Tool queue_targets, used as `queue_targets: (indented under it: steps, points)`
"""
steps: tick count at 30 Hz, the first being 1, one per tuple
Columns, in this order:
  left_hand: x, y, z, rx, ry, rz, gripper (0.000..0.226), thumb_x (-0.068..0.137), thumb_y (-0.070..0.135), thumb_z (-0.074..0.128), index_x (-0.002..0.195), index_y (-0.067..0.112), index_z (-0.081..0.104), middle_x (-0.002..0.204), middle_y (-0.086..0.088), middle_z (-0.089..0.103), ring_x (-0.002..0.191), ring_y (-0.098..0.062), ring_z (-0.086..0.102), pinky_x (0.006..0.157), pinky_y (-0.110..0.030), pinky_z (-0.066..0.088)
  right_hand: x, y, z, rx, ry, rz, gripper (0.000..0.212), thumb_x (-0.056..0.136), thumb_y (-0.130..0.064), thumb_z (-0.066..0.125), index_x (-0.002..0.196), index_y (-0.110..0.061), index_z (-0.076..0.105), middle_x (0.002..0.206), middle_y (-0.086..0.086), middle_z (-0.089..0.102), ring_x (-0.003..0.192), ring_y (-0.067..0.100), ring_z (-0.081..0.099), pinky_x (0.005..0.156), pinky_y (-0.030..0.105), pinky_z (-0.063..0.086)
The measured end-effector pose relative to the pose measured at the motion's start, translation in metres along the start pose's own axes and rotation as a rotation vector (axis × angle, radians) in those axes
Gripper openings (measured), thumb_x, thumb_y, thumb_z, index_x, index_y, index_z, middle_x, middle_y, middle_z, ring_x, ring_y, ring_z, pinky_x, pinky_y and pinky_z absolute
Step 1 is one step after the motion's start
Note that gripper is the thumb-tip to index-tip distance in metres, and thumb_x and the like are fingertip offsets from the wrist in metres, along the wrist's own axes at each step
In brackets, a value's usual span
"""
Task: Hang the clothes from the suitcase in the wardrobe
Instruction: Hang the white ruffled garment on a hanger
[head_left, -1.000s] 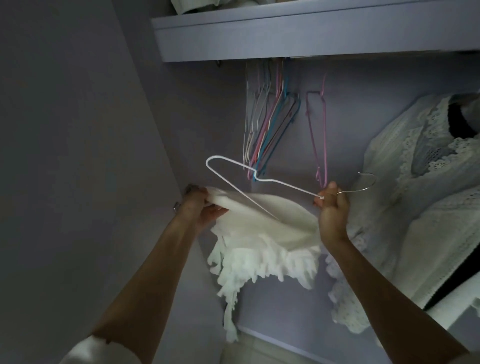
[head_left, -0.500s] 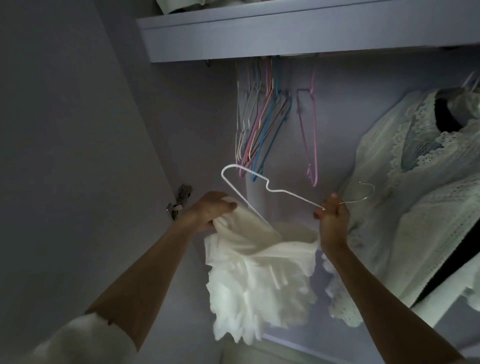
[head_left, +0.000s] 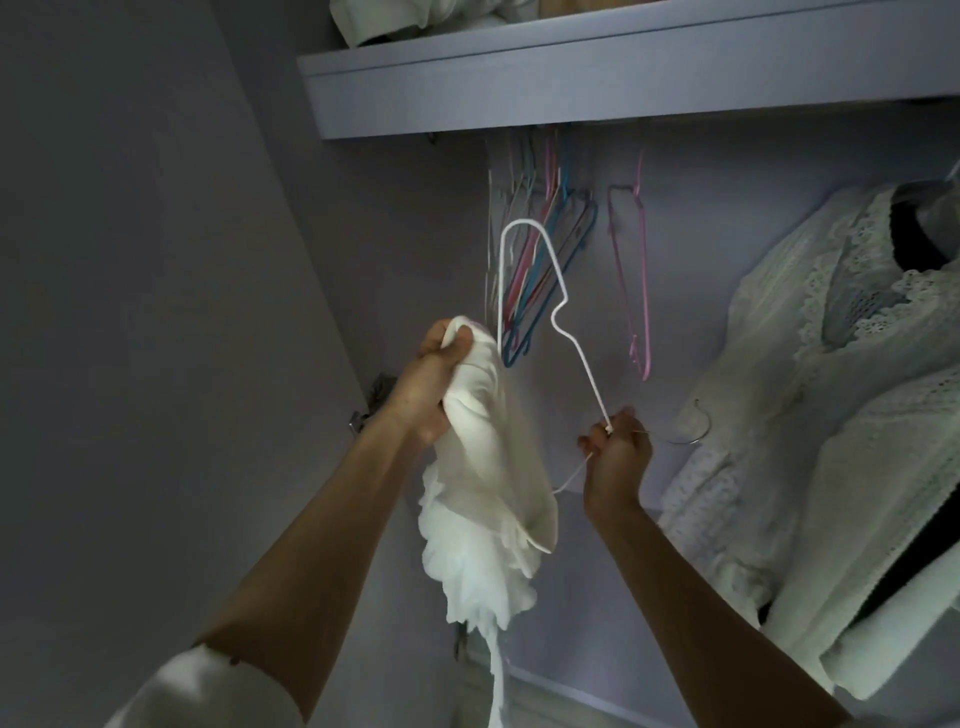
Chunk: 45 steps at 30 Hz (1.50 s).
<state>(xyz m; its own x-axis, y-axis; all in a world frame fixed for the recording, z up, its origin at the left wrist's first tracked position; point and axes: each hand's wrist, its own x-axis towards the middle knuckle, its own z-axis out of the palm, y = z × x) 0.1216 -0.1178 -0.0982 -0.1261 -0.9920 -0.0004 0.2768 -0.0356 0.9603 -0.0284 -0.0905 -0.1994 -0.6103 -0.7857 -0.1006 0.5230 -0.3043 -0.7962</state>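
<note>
1. White and soft, the garment (head_left: 488, 467) hangs bunched from my left hand (head_left: 431, 384), whose fingers are curled into a fistful of cloth at its top edge. It sits in front of the wardrobe's back wall, below the shelf (head_left: 623, 88), and its frilled lower part droops down between my forearms.

2. I judge the fabric light and limp: it will not keep any shape by itself, and a loose pinch would probably let it slide. The best hold looks like the firmer plain band near the top, not the ruffles, which seem thin and could snag.

3. The white wire hanger (head_left: 550, 291) stands tilted, one shoulder end up beside the bunched cloth, its lower arm running behind the garment. It looks thin and springy, so I would not force it through.

4. My right hand (head_left: 615, 457) grips the hanger at its neck, fingers wrapped tight round the wire, with the bare metal hook (head_left: 685, 434) poking out to the right.

5. Behind, a cluster of spare coloured hangers (head_left: 540, 249) and a single pink hanger (head_left: 636, 270) hang under the shelf.

6. Far right, lace garments (head_left: 810, 415) already hang in the wardrobe, just beside the hook.

7. The garment is not yet on the hanger, as far as I can tell.
</note>
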Motion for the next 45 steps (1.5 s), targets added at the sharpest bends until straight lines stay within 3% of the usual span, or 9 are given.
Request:
queue_targets:
  steps: [4,8,12,15,21,26,29,32,45]
  points:
    - [0.006,0.005,-0.026,0.266,0.223,0.111,0.024,0.096,0.008,0.046,0.074,0.017,0.051,0.067,-0.003,0.050,0.061,-0.013,0.049,0.060,-0.025,0.044,0.014,-0.017,-0.004,-0.153,-0.035,-0.216,0.039,0.098,0.002,0.029,0.064,-0.015,0.032,0.041,-0.018,0.041,0.041,-0.003,0.035,0.051,0.019,0.030]
    - [0.004,-0.010,-0.029,0.465,0.238,0.026,0.024,0.096,0.012,0.046,0.073,0.018,0.050,0.068,-0.003,0.048,0.067,-0.018,0.047,0.062,-0.028,0.040,0.027,-0.044,0.012,0.050,0.009,-0.221,0.039,0.100,-0.006,0.030,0.062,-0.017,0.033,0.043,-0.015,0.042,0.039,-0.002,0.033,0.045,0.014,0.031]
    - [0.003,-0.008,-0.005,0.337,0.152,0.021,0.022,0.097,0.013,0.045,0.076,0.020,0.050,0.071,-0.004,0.050,0.067,-0.017,0.049,0.064,-0.030,0.043,0.010,-0.029,0.031,0.099,0.017,-0.066,0.038,0.100,-0.007,0.029,0.064,-0.016,0.034,0.037,-0.014,0.039,0.034,-0.001,0.032,0.041,0.015,0.029]
    - [0.000,0.000,0.006,0.215,0.138,0.044,0.021,0.098,0.015,0.044,0.078,0.019,0.050,0.070,-0.003,0.052,0.064,-0.014,0.053,0.061,-0.027,0.046,-0.003,-0.011,0.026,0.116,0.027,0.035,0.039,0.098,-0.003,0.029,0.062,-0.017,0.032,0.037,-0.015,0.036,0.033,0.000,0.030,0.048,0.021,0.028]
    - [0.000,0.008,0.000,0.025,0.141,0.061,0.014,0.099,0.019,0.042,0.087,0.019,0.050,0.077,-0.002,0.056,0.066,-0.012,0.056,0.059,-0.022,0.050,-0.007,0.002,0.014,0.123,0.064,0.105,0.037,0.095,-0.004,0.029,0.060,-0.017,0.030,0.041,-0.015,0.034,0.035,0.002,0.028,0.051,0.024,0.024]
    - [0.008,0.008,-0.030,0.242,0.291,0.123,0.022,0.096,0.014,0.046,0.075,0.018,0.049,0.073,-0.002,0.049,0.074,-0.019,0.049,0.075,-0.033,0.042,0.010,-0.011,0.001,0.036,0.077,-0.042,0.039,0.095,0.000,0.025,0.061,-0.017,0.028,0.039,-0.017,0.032,0.035,0.000,0.029,0.045,0.017,0.028]
    - [0.006,0.000,-0.043,0.421,0.291,0.098,0.024,0.096,0.013,0.047,0.073,0.018,0.048,0.072,-0.002,0.048,0.078,-0.020,0.047,0.072,-0.031,0.042,0.024,-0.026,0.001,0.063,0.073,-0.115,0.040,0.096,0.000,0.024,0.060,-0.016,0.028,0.037,-0.016,0.031,0.035,0.000,0.028,0.042,0.015,0.028]
    - [0.003,-0.005,-0.041,0.377,0.261,0.078,0.025,0.096,0.010,0.046,0.072,0.018,0.049,0.069,-0.003,0.047,0.067,-0.016,0.045,0.064,-0.029,0.041,0.030,-0.030,0.002,0.083,0.077,-0.127,0.039,0.096,0.000,0.026,0.060,-0.016,0.029,0.037,-0.016,0.032,0.035,0.000,0.029,0.042,0.016,0.028]
    - [-0.003,-0.003,-0.008,0.280,0.088,0.054,0.019,0.098,0.016,0.045,0.079,0.020,0.050,0.074,-0.001,0.050,0.068,-0.014,0.049,0.064,-0.028,0.044,0.018,-0.025,0.032,0.226,0.092,0.057,0.036,0.089,0.004,0.022,0.061,-0.018,0.028,0.035,-0.013,0.027,0.031,0.004,0.023,0.047,0.022,0.020]
